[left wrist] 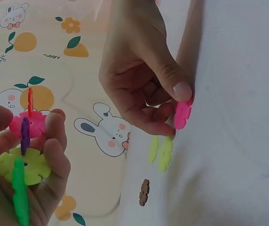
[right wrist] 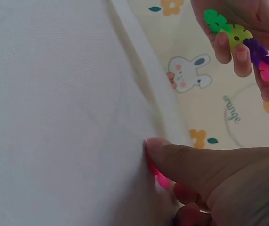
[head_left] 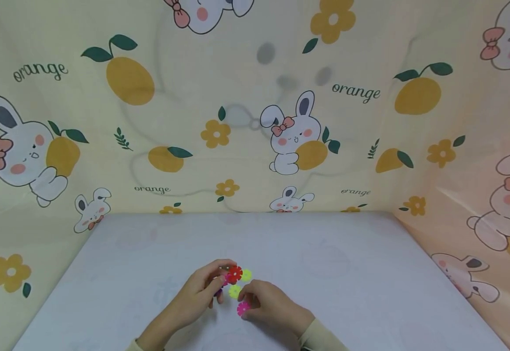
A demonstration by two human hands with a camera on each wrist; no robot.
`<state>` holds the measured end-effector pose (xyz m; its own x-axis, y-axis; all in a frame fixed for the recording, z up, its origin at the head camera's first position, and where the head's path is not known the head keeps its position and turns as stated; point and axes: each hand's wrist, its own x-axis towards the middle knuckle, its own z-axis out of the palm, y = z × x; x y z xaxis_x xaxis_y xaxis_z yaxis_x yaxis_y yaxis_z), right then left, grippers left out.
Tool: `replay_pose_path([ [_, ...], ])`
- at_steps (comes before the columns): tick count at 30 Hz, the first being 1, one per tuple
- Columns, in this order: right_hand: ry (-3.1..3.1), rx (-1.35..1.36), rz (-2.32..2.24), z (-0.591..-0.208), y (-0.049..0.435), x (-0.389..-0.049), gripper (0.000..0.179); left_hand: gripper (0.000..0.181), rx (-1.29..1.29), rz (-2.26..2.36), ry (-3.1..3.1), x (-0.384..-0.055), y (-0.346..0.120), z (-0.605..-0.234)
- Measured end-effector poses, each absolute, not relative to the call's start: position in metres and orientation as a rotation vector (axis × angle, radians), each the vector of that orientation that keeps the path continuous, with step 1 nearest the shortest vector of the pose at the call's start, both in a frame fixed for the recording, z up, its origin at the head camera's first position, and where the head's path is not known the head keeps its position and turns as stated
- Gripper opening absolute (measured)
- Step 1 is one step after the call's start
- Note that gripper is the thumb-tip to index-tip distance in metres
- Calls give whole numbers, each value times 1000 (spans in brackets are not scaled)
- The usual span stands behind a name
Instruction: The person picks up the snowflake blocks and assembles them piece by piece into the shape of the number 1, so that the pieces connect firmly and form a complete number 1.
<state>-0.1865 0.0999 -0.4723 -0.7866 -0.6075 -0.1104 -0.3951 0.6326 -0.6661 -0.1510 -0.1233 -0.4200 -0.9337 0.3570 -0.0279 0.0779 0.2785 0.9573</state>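
Observation:
My left hand grips a chain of interlocked flower-shaped plastic discs. In the left wrist view the chain runs from a green disc through yellow, purple and pink to a red disc, the thumb and fingers around the pink part. Between thumb and fingertips, my right hand pinches a single pink disc, low over the table and apart from the chain. Two loose yellow discs lie beside the right fingertips. A brown disc rests a little farther off.
Both hands work above a white-covered table. Behind it hangs a cream cloth printed with rabbits and oranges, which also rises along both sides.

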Motion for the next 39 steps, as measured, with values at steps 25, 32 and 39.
replay_pose_path([
  [25,2407,-786,-1027,-470,104,-191,18,34,413,1717,2306,-150,-125,-422],
  [32,2405,-762,-1171,-465,107,-194,9,33,425,1718,2302,-150,-125,-420],
  [39,2415,-778,-1552,-455,108,-196,12,32,530,1729,2295,-149,-126,-420],
])
